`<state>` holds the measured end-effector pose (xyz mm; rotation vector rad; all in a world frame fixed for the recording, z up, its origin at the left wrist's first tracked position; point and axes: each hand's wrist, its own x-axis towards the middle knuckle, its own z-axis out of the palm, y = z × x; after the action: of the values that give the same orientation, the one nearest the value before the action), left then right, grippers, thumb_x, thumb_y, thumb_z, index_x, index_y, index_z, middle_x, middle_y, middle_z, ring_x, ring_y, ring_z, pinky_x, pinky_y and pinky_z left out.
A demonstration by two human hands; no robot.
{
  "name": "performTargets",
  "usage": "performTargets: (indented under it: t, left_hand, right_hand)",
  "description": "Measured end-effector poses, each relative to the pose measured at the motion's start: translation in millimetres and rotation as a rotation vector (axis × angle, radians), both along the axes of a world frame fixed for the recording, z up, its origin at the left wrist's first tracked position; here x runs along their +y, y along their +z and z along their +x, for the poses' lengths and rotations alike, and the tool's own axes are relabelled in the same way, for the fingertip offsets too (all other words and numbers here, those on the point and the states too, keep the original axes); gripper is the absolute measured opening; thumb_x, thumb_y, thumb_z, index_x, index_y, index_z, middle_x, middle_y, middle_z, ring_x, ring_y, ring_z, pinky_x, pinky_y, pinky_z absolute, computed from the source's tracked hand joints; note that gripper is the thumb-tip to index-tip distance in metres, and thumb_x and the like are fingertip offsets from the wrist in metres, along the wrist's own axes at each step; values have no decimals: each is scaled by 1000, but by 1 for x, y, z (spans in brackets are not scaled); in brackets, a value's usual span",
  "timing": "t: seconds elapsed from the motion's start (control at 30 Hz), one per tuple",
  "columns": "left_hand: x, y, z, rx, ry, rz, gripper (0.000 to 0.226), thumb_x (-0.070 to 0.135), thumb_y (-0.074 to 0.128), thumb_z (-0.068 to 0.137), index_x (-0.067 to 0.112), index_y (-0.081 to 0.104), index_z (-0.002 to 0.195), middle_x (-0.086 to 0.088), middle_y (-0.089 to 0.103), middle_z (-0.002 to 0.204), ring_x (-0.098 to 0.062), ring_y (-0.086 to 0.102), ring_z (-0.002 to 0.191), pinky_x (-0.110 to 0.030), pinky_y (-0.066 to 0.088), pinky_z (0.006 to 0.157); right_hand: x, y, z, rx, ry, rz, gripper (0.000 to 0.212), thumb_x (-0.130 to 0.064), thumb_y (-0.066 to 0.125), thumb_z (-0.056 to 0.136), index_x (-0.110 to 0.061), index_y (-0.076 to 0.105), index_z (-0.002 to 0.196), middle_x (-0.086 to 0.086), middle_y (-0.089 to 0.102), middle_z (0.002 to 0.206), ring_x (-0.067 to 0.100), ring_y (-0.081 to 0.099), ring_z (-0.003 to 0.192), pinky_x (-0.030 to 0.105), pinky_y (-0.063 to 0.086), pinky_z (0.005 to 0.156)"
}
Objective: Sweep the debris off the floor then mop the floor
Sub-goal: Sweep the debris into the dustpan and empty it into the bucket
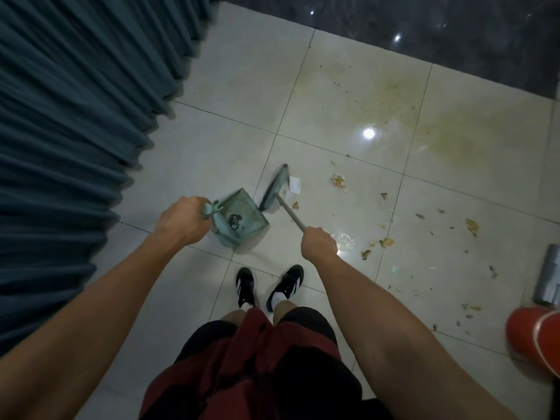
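Note:
My left hand (181,221) grips the handle of a teal dustpan (242,219) that rests on the white tile floor (348,101), with a few dark bits inside it. My right hand (318,242) grips the grey broom handle (291,215). The teal broom head (274,189) stands on the floor just right of the dustpan's mouth, next to a white paper scrap (295,185). Scattered food debris (386,242) and yellowish stains (460,131) lie to the right of the broom.
A dark teal curtain (75,116) hangs along the left. Dark tiles (424,25) border the far side. A red bucket (535,338) and a grey object (550,277) sit at the right edge. My feet in black shoes (266,286) stand behind the dustpan.

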<state>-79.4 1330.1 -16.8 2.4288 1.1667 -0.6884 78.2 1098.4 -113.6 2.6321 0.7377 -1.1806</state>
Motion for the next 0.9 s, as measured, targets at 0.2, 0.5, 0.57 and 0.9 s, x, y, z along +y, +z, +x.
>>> performTargets:
  t: [0.2, 0.5, 0.57, 0.9]
  left_hand:
    - [17, -9, 12, -34, -121, -59, 9, 22, 59, 91, 25, 62, 83, -6, 67, 86, -30, 65, 78, -41, 60, 77]
    - [15, -20, 16, -35, -300, -120, 14, 16, 58, 88, 27, 66, 92, -5, 68, 87, -28, 65, 77, -38, 59, 71]
    - [9, -22, 18, -33, -333, -121, 15, 16, 58, 88, 28, 66, 94, -5, 68, 88, -28, 65, 76, -38, 60, 71]
    - [-75, -28, 27, -25, -486, -81, 21, 14, 57, 84, 23, 68, 100, -10, 69, 98, -35, 65, 85, -38, 56, 71]
  right_hand:
    - [-9, 5, -14, -15, -114, -53, 34, -7, 49, 95, -11, 57, 127, 7, 63, 114, 25, 65, 101, 33, 49, 71]
    - [-52, 9, -55, -63, -221, -107, 30, -8, 46, 96, -12, 58, 123, 4, 61, 104, 21, 63, 91, 30, 46, 70]
    - [-63, 11, -61, -77, -258, -113, 29, -8, 47, 96, -12, 58, 122, 3, 58, 98, 21, 61, 86, 30, 46, 69]
    - [-176, 7, -98, -67, -422, -134, 28, -9, 45, 98, -9, 58, 123, 9, 63, 117, 26, 65, 104, 33, 49, 74]
